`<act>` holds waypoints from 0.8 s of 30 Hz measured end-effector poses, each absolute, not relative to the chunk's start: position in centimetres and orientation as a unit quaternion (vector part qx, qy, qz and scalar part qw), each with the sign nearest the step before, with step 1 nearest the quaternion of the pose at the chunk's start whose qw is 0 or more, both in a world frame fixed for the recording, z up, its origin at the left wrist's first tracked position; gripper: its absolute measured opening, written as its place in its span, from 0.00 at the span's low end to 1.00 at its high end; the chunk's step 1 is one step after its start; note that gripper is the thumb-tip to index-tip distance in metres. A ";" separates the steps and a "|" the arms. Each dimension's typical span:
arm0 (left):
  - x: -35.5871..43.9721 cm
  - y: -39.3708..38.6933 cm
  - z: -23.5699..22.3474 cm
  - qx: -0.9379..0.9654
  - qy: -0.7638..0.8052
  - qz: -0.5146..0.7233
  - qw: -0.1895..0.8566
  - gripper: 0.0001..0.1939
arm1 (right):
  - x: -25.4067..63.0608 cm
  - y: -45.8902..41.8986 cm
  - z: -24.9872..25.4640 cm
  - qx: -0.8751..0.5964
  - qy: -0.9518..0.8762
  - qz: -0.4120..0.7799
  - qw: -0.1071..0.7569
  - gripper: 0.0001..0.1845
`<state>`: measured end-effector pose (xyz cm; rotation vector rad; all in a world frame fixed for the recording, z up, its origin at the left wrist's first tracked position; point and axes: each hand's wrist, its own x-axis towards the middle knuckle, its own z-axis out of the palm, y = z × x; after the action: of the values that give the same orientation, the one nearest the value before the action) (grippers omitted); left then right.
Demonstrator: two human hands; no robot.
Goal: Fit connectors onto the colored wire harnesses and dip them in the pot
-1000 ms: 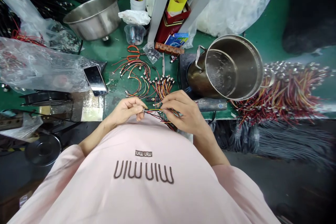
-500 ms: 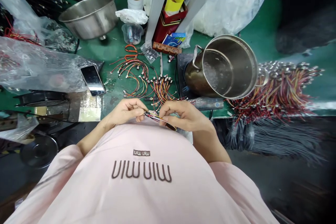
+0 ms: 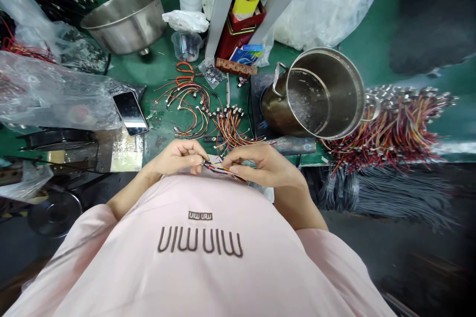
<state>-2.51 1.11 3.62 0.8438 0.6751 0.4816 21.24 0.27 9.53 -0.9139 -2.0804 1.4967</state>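
Note:
Close to my shirt front, my left hand (image 3: 184, 156) pinches the connector end of a small wire harness (image 3: 217, 168) between thumb and fingertips. The harness has thin red, black, yellow and white wires running to the right. My right hand (image 3: 262, 163) is curled over these wires, thumb and fingers near each other around them; its fingertips partly hide the contact. Just beyond the hands, a bunch of similar harnesses (image 3: 230, 126) lies on the green bench. More loose harnesses (image 3: 193, 109) curve to its left, with orange-handled pliers (image 3: 185, 72) behind them.
A tall metal pot (image 3: 277, 111) leans on its side at right, near a large harness pile (image 3: 401, 129). A phone (image 3: 131, 113) and plastic bags (image 3: 55, 91) lie at left. A steel basin (image 3: 126, 25) and a grey post (image 3: 223, 5) stand behind. Grey cables (image 3: 401, 198) sit below the bench edge.
My right hand's fingertips have shifted slightly left and up along the wires. The harness now lies a little flatter between the hands. My left hand keeps its pinch.

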 end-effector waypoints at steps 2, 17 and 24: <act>-2.4 1.1 3.7 0.404 0.314 0.226 0.829 0.19 | 21.0 0.1 9.6 -0.342 -0.732 0.552 0.204 0.05; -2.5 1.3 3.1 0.403 0.317 0.233 0.826 0.21 | 21.0 0.0 8.3 -0.313 -0.759 0.521 0.233 0.10; -2.0 1.5 3.5 0.420 0.335 0.230 0.812 0.17 | 20.2 -0.9 7.5 -0.384 -0.743 0.484 0.257 0.06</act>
<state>-1.95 1.50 3.54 0.8966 0.7159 0.4908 20.19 -0.92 7.51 -1.0420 -2.0161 1.3141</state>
